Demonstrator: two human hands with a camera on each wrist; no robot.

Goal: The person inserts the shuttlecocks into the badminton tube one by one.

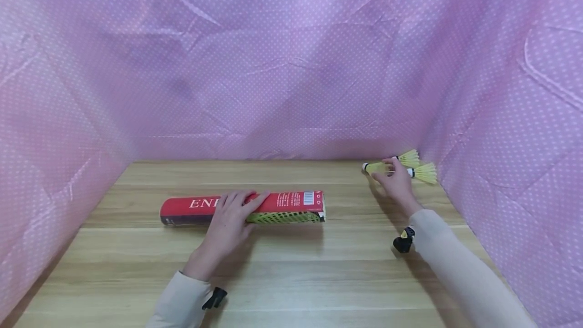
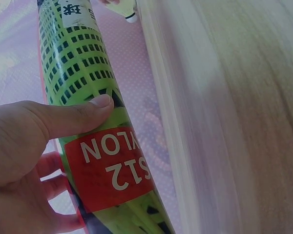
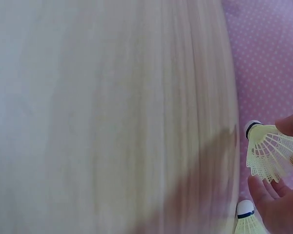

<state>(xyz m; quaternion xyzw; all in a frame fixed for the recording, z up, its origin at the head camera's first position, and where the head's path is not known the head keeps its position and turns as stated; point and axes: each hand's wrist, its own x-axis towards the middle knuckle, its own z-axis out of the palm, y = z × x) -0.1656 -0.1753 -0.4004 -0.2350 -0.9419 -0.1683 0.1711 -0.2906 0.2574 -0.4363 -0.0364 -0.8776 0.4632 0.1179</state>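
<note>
My left hand [image 1: 230,229] grips a red shuttlecock tube [image 1: 291,204] around its middle, thumb across the near side. The tube lies crosswise in front of me, its barcode end to the right. Through a clear strip, green netted shuttlecock skirts [image 2: 78,63] show inside, beside a red label. At the back right, my right hand [image 1: 397,182] holds a yellow shuttlecock [image 3: 268,148] by its skirt between thumb and fingers, white cork pointing left. Two more yellow shuttlecocks, a farther one [image 1: 408,158] and a nearer one [image 1: 425,172], lie just beyond that hand.
The wooden table [image 1: 291,277] stretches under both arms. Pink dotted cloth [image 1: 291,90] hangs behind its far edge and along both sides. The loose shuttlecocks lie close to the back right corner. A small black device [image 1: 403,240] sits at the right wrist.
</note>
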